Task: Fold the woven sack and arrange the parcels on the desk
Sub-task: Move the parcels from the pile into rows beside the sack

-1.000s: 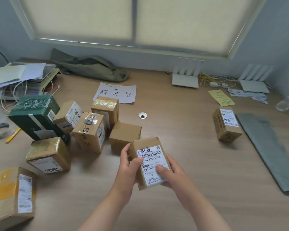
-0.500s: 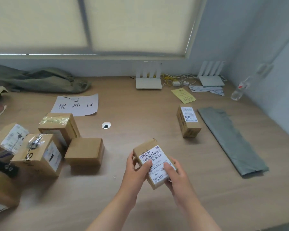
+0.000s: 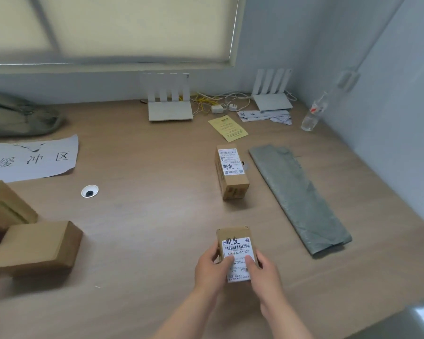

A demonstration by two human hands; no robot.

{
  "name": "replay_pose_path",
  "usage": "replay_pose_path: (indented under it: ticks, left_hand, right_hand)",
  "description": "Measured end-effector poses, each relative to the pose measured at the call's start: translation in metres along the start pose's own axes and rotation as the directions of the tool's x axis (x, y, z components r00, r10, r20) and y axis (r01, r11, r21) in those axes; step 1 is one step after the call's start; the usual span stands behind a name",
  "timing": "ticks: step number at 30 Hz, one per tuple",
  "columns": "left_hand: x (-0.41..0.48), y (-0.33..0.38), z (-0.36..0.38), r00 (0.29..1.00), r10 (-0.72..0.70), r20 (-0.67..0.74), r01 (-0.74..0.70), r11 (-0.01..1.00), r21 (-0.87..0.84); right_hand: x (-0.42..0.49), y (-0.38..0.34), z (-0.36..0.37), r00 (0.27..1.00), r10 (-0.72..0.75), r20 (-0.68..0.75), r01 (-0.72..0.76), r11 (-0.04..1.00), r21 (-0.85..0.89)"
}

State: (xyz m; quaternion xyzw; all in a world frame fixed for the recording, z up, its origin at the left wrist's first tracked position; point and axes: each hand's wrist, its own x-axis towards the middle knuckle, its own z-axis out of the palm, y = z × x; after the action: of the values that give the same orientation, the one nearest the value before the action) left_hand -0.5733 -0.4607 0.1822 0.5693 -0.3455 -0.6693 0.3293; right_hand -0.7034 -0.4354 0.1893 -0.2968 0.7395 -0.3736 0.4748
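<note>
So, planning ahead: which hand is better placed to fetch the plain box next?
Probably the left hand: the plain box lies on its side of the held parcel, which both hands grip; the right hand would have to reach across.

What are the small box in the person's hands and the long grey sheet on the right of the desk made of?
The parcel looks like plain brown cardboard, matt, with sharp folded edges and a white paper label stuck on. The folded sack seems to be grey-green woven plastic, slightly shiny and creased; the weave itself is too fine to make out.
</note>
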Motion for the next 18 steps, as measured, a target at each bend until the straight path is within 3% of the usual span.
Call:
replay_pose_path:
  ticks: [6,18]
  left_hand:
    - [0.041,-0.011,0.03,0.999,-0.022,-0.028,0.026,0.989,0.146]
    - [0.119,0.015,0.055,0.991,0.024,-0.13,-0.007,0.991,0.13]
  right_hand:
    - [0.06,0.018,-0.015,0.996,0.051,-0.071,-0.06,0.991,-0.121]
    - [0.145,-0.028,-0.013,0.994,-0.051,-0.1,0.022,0.964,-0.266]
